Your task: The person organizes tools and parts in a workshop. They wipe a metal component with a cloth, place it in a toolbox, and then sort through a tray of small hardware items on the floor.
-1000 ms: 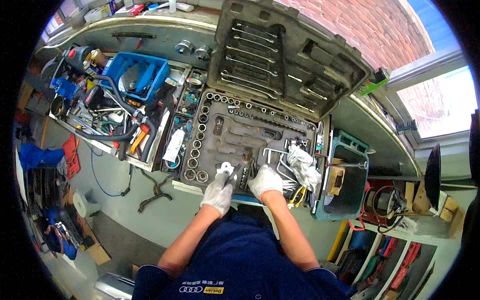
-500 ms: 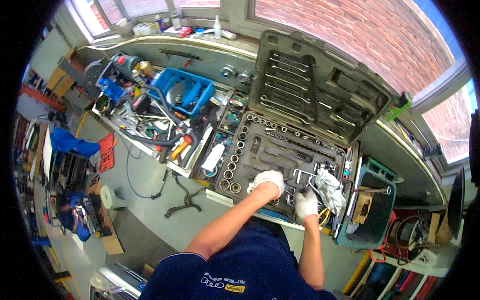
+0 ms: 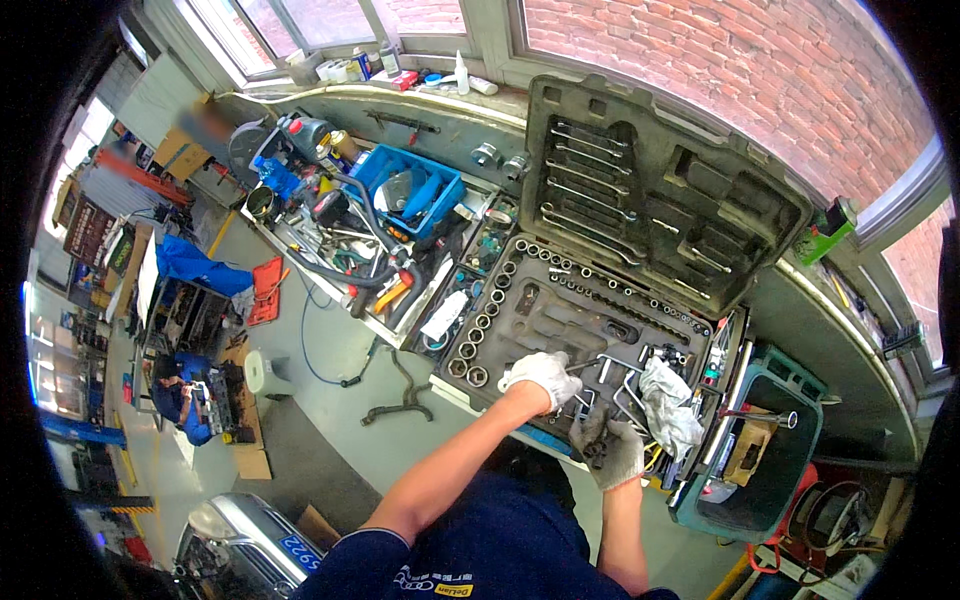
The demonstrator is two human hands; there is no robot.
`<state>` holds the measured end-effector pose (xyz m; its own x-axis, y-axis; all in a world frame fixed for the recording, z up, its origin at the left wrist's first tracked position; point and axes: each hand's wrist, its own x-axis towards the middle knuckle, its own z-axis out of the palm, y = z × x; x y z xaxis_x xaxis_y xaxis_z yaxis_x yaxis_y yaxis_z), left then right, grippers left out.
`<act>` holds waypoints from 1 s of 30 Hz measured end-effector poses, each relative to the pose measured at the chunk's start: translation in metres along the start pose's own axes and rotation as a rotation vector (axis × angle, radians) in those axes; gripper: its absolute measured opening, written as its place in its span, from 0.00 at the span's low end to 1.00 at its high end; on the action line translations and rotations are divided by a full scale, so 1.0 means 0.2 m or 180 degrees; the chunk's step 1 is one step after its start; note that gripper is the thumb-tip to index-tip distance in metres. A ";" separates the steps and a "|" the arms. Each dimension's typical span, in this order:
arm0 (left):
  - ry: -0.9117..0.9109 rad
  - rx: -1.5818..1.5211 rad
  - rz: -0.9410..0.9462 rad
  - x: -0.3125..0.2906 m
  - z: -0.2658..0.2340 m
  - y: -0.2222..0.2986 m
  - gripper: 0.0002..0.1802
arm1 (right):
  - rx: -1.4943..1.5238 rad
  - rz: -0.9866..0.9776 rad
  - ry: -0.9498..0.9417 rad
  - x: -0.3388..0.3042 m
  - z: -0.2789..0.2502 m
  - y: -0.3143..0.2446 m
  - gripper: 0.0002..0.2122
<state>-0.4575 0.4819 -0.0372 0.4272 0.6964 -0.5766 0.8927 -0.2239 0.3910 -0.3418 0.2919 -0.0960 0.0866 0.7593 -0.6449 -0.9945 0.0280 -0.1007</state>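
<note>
My left hand [image 3: 541, 380], in a white work glove, is closed over the front part of an open tool case [image 3: 512, 352]. A short metal rod [image 3: 582, 366] sticks out past its fingers; the rest of it is hidden. At the case's front edge, my right hand [image 3: 622, 456] is turned up, its glove dark with grime and its fingers curled around a small dark metal piece [image 3: 597, 450] whose kind I cannot make out. Bent hex keys [image 3: 628, 398] lie beyond it, beside a crumpled grey-white rag [image 3: 668, 405]. Several sockets [image 3: 477, 376] line the case's left side.
Combination wrenches [image 3: 588, 183] sit in the raised lid [image 3: 770, 190]. Left on the bench are a blue basket [image 3: 455, 190], hoses and loose tools. A green bin [image 3: 810, 440] stands at the right. On the floor lies a bent pipe [image 3: 400, 405]; a car [image 3: 240, 520] is at lower left.
The view has shifted, so the bench appears further right and lower. My right hand has drawn back toward the case's front edge and turned palm up, showing the dark metal piece. My left hand stays closed.
</note>
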 end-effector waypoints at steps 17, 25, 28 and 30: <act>-0.0007 -0.2552 0.0123 -0.24 -0.31 -0.44 0.15 | -0.0666 0.0432 -0.0110 0.14 0.47 0.23 0.19; -0.0262 -0.1177 0.0762 0.00 -0.47 -0.69 0.32 | -0.0845 0.0228 -0.0296 0.32 0.67 0.59 0.21; -0.0357 -0.1362 0.0866 0.08 -0.54 -0.86 0.31 | -0.1373 -0.0447 -0.0369 0.42 0.76 0.72 0.20; -0.0354 -0.1542 0.1040 0.11 -0.60 -0.94 0.30 | -0.1406 -0.0553 -0.0369 0.46 0.85 0.80 0.21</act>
<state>-0.6330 0.6216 -0.0370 0.7047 0.5623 -0.4328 0.5566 -0.0597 0.8287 -0.5026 0.4768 -0.0439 0.2169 0.8360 -0.5039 -0.8439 -0.0988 -0.5272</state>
